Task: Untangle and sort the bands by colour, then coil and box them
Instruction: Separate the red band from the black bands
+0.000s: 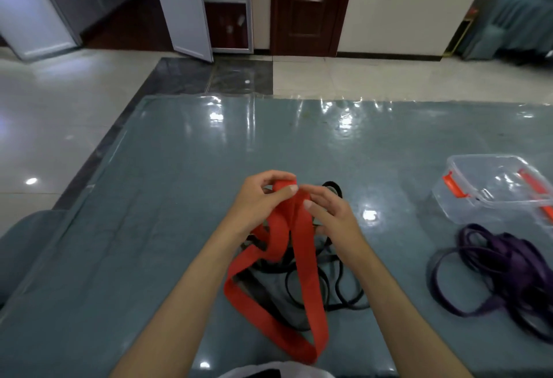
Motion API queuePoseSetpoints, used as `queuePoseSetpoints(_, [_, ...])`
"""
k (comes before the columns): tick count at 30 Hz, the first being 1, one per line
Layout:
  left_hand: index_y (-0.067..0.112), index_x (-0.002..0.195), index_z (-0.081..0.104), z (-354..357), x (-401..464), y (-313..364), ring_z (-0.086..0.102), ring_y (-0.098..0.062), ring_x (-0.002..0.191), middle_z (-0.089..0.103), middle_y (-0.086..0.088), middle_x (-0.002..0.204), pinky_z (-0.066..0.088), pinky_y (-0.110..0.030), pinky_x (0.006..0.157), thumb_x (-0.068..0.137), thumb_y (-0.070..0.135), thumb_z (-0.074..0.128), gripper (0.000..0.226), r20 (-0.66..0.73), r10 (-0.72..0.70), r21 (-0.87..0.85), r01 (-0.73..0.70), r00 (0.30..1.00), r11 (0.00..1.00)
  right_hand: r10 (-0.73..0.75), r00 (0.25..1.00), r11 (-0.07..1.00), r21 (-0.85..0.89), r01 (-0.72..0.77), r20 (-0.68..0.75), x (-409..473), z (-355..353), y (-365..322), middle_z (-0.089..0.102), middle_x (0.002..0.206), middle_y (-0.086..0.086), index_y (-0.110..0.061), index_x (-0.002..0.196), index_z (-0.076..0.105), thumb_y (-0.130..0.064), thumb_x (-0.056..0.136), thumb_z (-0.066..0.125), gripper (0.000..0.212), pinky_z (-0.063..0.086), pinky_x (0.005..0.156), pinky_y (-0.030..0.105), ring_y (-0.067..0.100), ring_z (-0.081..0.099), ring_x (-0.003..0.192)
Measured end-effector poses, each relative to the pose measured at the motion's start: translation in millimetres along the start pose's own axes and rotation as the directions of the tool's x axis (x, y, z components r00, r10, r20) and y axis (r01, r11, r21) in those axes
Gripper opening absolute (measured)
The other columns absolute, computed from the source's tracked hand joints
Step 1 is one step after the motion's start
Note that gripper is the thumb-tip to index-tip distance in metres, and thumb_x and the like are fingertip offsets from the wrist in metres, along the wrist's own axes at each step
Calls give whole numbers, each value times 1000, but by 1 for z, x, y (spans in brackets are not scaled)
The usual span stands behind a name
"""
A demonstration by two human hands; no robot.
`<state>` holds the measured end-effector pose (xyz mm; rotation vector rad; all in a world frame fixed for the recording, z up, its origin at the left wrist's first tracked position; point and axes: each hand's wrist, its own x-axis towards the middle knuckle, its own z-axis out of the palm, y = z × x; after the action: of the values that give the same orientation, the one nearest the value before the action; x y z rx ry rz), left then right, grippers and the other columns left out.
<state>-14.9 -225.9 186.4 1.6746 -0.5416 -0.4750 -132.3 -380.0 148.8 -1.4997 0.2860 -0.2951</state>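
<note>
No readable text, label, brand, number or sign shows on anything in view.

Bare table (179,198) left of bands (299,258)

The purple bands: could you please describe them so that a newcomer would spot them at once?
Start at the blue-grey table and go to its right side, where a clear box with orange clasps stands. Just nearer the person than that box lies a loose heap, the purple bands, lying apart and untouched by either hand.
</note>
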Motion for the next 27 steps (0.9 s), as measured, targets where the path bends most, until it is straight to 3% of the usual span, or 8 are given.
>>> queuePoseSetpoints(5, [20, 122, 73, -28, -12, 25, 74, -17, 90, 74, -3, 124, 62, -34, 89, 92, -13, 64, 45, 101, 61, 97, -71, 993, 993, -103, 994, 993, 61, 102, 23, 6, 17, -19, 74, 128, 2, -30, 130, 67, -24, 97, 72, 34, 64, 74, 35, 24, 77, 101])
queuePoseSetpoints(8, [18, 124, 70, -42, -15, 43, 75, -27, 94, 77, -9, 116, 63, -43, 85, 92, -2, 75, 38, 50, 98, 16, -99, 994, 995, -195, 980, 976, 106, 189, 43, 18, 26, -34, 73, 131, 5, -23, 133, 65, -14, 92, 80, 44, 64, 83, 39, 29, 76, 105])
queuePoseSetpoints(13, [17, 127, 65, -52, -10, 63, 78, -29, 91, 80, -12, 102, 63, -32, 77, 87, 9, 85, 46, -77, 148, -48, -152, 986, 987, -229, 968, 972, 83, 221, 102, 40, 46, -60, 77, 120, 7, -23, 125, 69, -12, 84, 87, 46, 61, 84, 35, 25, 76, 106])
queuePoseSetpoints(18, [24, 124, 63, -54, -12, 57, 72, -5, 89, 76, 6, 100, 54, -16, 75, 86, 35, 86, 46, -351, 265, 124, -236, 898, 964, -253, 964, 958, 160, 239, 76, 53, 67, -83, 80, 106, 10, -22, 118, 68, -4, 86, 85, 41, 63, 76, 34, 25, 78, 92])
queuePoseSetpoints(20, [24, 117, 62, -51, -20, 50, 69, -2, 87, 71, 8, 99, 53, -16, 73, 84, 52, 81, 48, -453, 226, 94, -206, 862, 974, -246, 967, 951, 209, 227, 68, 59, 76, -94, 79, 102, 9, -25, 115, 69, -5, 84, 85, 40, 64, 76, 37, 26, 77, 90])
queuePoseSetpoints(22, [21, 113, 65, -50, -30, 37, 71, -3, 85, 75, 8, 95, 54, -18, 73, 85, 52, 80, 45, -362, 119, -29, -139, 925, 990, -240, 969, 940, 263, 218, 55, 66, 85, -107, 78, 103, 11, -25, 116, 69, -4, 82, 86, 43, 64, 79, 39, 26, 75, 92])
queuePoseSetpoints(24, [16, 112, 72, -47, -40, 21, 76, -7, 89, 81, 5, 97, 58, -19, 74, 90, 31, 83, 29, -128, 32, -72, -41, 991, 997, -252, 967, 932, 281, 230, 42, 74, 93, -121, 76, 113, 11, -21, 124, 70, -1, 81, 85, 50, 64, 85, 39, 23, 74, 99])
queuePoseSetpoints(27, [6, 113, 76, -44, -50, 13, 78, -23, 103, 81, -9, 106, 63, -32, 87, 88, 16, 85, 29, 6, -8, -88, 9, 1000, 996, -318, 946, 935, 189, 301, 64, 81, 103, -141, 77, 117, -4, -20, 131, 70, 2, 82, 84, 56, 62, 87, 32, 12, 74, 105])
